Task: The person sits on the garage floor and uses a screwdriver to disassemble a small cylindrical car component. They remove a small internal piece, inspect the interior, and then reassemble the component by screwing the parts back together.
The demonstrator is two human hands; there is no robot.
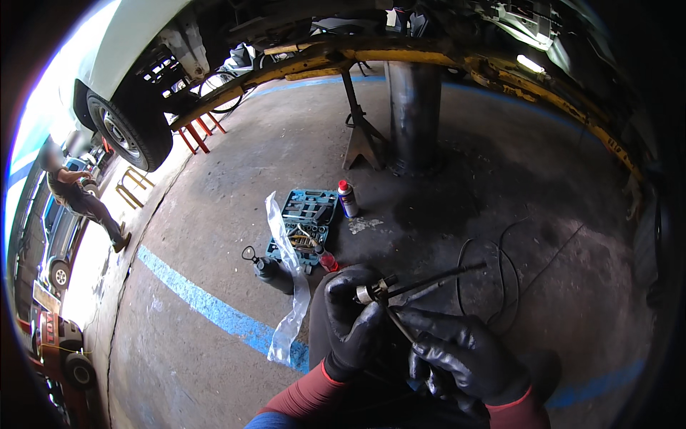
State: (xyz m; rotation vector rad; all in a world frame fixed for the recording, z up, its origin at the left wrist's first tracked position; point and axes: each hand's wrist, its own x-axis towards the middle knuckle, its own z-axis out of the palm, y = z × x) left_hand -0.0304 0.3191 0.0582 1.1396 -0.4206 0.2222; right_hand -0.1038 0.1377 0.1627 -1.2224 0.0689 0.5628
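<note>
Part (383, 288) is gripped by left hand (350, 314), slim tool (401, 327) by right hand (468, 357), lower centre; handling looks unfinished; kit (311, 204) is laid open, centre.

The stained grey concrete floor (214, 222) darkens toward the right. 1 blue painted stripe (207, 297) slants across its left part, and 1 more blue line (321, 81) curves along the far side, behind 1 thick, dark round column (413, 114). At left, a long crack (136, 250) borders brightly sunlit ground (89, 264). 1 elongated white lamp (530, 63) glows at upper right; the edges fall into shadow.
</note>
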